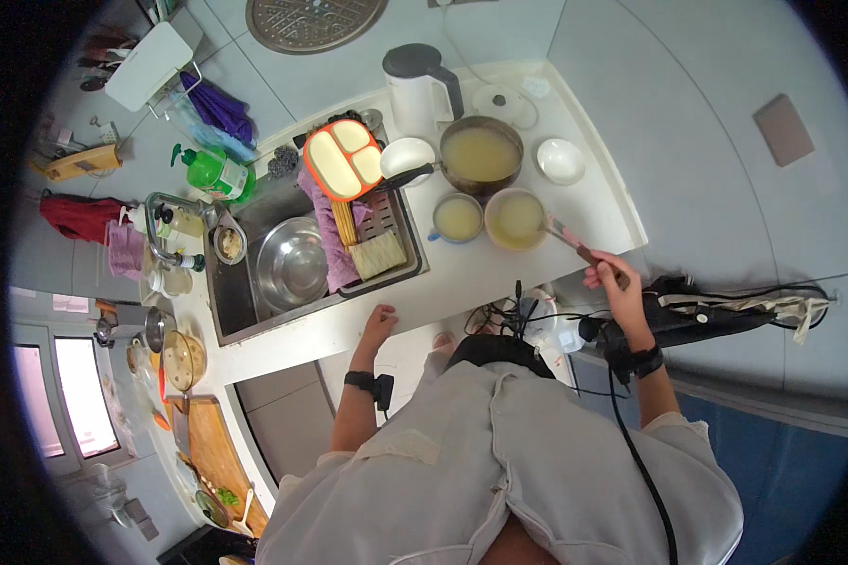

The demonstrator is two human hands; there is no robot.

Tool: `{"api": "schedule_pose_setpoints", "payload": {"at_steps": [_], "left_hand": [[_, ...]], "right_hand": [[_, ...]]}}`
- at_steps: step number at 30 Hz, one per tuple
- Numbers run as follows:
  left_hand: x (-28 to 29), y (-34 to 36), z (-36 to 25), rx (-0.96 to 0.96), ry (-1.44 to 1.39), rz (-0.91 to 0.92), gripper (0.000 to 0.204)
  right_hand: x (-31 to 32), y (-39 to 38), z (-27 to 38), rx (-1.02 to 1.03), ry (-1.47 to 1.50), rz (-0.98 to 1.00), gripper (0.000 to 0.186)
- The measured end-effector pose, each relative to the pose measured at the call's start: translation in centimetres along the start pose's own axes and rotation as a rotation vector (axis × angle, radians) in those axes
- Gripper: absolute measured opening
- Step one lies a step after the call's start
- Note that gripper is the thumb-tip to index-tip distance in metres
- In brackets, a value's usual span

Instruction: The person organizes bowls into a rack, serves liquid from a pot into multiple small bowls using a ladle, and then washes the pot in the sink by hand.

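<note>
My right hand (618, 288) is closed around the brown handle of a long-handled spoon (565, 236). Its head dips into a bowl (516, 219) of pale yellow liquid, so its full shape is hidden. Just left of that bowl stands a blue-handled cup (457, 218) holding similar liquid. Behind both is a dark-handled pot (481, 155), also with pale yellow liquid inside. At the counter's front edge, near the sink, my left hand (379, 325) rests loosely curled with nothing visible in it.
A white bowl (561, 162) sits right of the pot, another white bowl (407, 162) to its left. A kettle (419, 89) stands behind. The sink (226, 311) holds a metal basin (297, 264); an orange-rimmed divided plate (343, 158) lies by its far corner. Cables (513, 306) hang below the counter edge.
</note>
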State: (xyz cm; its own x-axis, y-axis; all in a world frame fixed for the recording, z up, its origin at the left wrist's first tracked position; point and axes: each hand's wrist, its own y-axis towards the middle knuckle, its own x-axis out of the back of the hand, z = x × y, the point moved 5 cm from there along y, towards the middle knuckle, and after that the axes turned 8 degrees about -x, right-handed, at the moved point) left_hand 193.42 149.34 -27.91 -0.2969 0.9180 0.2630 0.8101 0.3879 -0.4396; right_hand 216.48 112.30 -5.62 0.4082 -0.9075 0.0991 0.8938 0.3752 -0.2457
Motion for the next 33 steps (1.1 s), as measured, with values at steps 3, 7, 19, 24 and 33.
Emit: {"api": "schedule_pose_setpoints", "payload": {"at_steps": [3, 7, 19, 24, 33], "left_hand": [[0.0, 0.8, 0.9, -0.01, 0.109, -0.011, 0.026], [-2.9, 2.1, -4.0, -0.172, 0.25, 0.04, 0.029], [-18.5, 11.0, -12.7, -0.241, -0.077, 0.105, 0.071], [-21.8, 12.7, -12.8, -0.418, -0.062, 0.096, 0.056], [-23.6, 9.3, -15.5, -0.153, -0.136, 0.308, 0.043]], "right_hand": [[-0.8, -0.9, -0.8, 0.217, -0.285, 0.029, 0.022], [-2.1, -3.3, 2.8, 0.554, -0.804, 0.074, 0.023], [-2.4, 5.3, 7.1, 0.374, -0.301, -0.047, 0.019], [-4.6, 9.8, 7.1, 0.464, -0.585, 0.042, 0.02], [-6.6, 13.6, 3.4, 0.606, -0.616, -0.069, 0.02]]}}
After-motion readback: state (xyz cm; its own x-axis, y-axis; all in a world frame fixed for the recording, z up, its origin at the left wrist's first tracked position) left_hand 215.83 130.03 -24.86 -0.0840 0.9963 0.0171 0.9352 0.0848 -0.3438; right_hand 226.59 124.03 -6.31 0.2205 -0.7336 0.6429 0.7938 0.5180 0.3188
